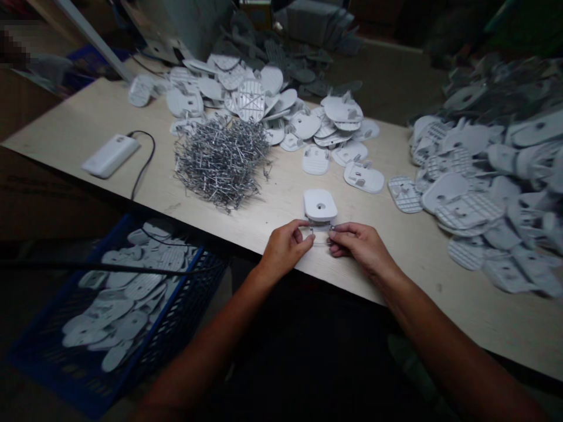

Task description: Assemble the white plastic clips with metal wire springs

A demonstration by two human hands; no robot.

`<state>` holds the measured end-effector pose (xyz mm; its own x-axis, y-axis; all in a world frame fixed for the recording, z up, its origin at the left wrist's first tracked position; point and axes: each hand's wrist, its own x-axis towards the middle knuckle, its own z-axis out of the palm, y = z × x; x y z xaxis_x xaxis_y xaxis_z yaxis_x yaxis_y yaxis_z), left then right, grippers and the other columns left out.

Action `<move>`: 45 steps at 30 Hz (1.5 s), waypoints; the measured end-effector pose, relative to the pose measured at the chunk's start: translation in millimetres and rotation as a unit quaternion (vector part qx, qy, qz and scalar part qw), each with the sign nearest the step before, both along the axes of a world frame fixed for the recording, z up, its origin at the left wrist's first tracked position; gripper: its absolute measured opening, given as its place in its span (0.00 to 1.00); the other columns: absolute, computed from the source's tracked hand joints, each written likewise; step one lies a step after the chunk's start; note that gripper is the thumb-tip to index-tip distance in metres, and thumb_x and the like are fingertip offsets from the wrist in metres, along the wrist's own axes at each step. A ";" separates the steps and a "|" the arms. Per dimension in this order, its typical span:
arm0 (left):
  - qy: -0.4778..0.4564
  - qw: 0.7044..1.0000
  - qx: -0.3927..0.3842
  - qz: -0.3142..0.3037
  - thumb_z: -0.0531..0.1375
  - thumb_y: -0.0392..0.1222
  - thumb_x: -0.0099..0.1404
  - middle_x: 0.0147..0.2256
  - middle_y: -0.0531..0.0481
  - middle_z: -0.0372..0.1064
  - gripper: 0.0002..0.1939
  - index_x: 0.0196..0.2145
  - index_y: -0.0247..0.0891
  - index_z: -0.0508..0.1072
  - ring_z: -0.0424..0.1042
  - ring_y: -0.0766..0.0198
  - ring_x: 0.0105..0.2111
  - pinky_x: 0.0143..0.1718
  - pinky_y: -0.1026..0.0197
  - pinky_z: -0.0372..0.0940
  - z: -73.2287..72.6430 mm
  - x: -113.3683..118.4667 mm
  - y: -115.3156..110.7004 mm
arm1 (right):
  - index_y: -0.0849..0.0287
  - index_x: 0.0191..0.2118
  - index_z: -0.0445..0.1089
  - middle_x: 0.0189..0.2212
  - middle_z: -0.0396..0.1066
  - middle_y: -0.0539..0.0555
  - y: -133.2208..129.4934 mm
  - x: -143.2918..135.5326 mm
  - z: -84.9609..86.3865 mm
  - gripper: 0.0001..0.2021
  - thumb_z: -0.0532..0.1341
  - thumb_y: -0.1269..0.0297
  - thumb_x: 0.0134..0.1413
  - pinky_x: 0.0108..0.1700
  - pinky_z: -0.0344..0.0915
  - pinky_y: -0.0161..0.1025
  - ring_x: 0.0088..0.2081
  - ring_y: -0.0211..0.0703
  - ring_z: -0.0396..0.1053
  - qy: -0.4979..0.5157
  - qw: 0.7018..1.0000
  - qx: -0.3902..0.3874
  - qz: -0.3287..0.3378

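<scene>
A white plastic piece (320,205) with a rounded-square top and a small central hole stands near the table's front edge. Close below it, my left hand (288,246) has thumb and forefinger bent around the left side of its lower part. On the right side, my right hand (354,243) pinches a small metal part (332,228). Between the hands the lower part looks thin and pale, and its details are too small to tell. A heap of metal pins (224,161) lies to the left, beyond my left hand.
Loose white plates (250,99) lie piled behind the pins, and another large pile (470,205) covers the right side. A white power bank (111,156) with a black cable rests at left. Below the table edge, a blue crate (149,346) holds more white pieces.
</scene>
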<state>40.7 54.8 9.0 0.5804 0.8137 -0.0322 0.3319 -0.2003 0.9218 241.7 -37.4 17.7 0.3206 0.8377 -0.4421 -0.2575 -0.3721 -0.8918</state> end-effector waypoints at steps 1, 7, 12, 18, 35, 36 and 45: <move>0.002 1.000 0.001 -0.002 0.67 0.46 0.67 0.27 0.56 0.69 0.18 0.52 0.39 0.80 0.65 0.68 0.25 0.29 0.65 0.60 0.0 -0.2 1.5 | 0.62 0.38 0.78 0.30 0.80 0.59 0.3 -0.5 0.0 0.23 0.83 0.55 0.40 0.29 0.79 0.37 0.26 0.45 0.78 0.002 1.000 0.000 -0.001; 0.011 1.000 0.003 -0.009 0.67 0.46 0.66 0.26 0.57 0.68 0.17 0.51 0.39 0.81 0.64 0.68 0.25 0.28 0.65 0.58 -1.0 -0.7 7.2 | 0.61 0.38 0.76 0.31 0.80 0.59 2.7 -3.1 2.2 0.21 0.81 0.57 0.43 0.28 0.79 0.37 0.26 0.45 0.78 0.009 1.000 -0.005 -0.002; 0.017 1.000 -0.001 -0.016 0.68 0.45 0.65 0.25 0.57 0.67 0.16 0.49 0.39 0.80 0.65 0.68 0.24 0.28 0.65 0.58 -0.6 2.5 15.7 | 0.57 0.41 0.70 0.30 0.80 0.57 8.0 -5.0 3.4 0.23 0.80 0.59 0.44 0.28 0.79 0.38 0.27 0.45 0.78 0.005 1.000 0.001 -0.019; 0.033 0.999 0.012 -0.026 0.68 0.45 0.63 0.24 0.57 0.67 0.15 0.47 0.38 0.81 0.66 0.66 0.25 0.29 0.64 0.59 6.5 3.7 24.0 | 0.54 0.39 0.65 0.29 0.79 0.55 10.6 -6.9 2.8 0.26 0.81 0.57 0.43 0.27 0.79 0.39 0.25 0.46 0.77 0.015 1.000 -0.003 -0.027; 0.100 0.982 0.111 -0.113 0.73 0.46 0.63 0.56 0.43 0.75 0.38 0.68 0.45 0.68 0.77 0.59 0.40 0.44 0.57 0.71 37.9 -20.5 0.7 | 0.57 0.41 0.72 0.31 0.77 0.52 -35.3 -9.0 20.9 0.21 0.81 0.65 0.45 0.34 0.80 0.35 0.29 0.41 0.77 0.160 0.985 -0.064 0.008; 0.089 0.979 0.114 -0.141 0.72 0.45 0.64 0.58 0.43 0.74 0.35 0.67 0.45 0.70 0.77 0.59 0.40 0.45 0.57 0.71 38.4 -19.8 5.2 | 0.57 0.41 0.72 0.31 0.77 0.52 -34.9 -8.6 21.1 0.21 0.80 0.66 0.45 0.35 0.81 0.36 0.29 0.41 0.77 0.171 0.983 -0.066 0.003; 0.016 0.975 0.105 -0.193 0.68 0.40 0.67 0.52 0.45 0.73 0.26 0.62 0.46 0.76 0.73 0.66 0.34 0.42 0.60 0.72 22.7 -16.5 16.5 | 0.58 0.45 0.73 0.39 0.78 0.54 -36.2 -5.1 23.1 0.23 0.81 0.72 0.45 0.43 0.82 0.35 0.35 0.41 0.78 0.206 0.976 -0.042 -0.049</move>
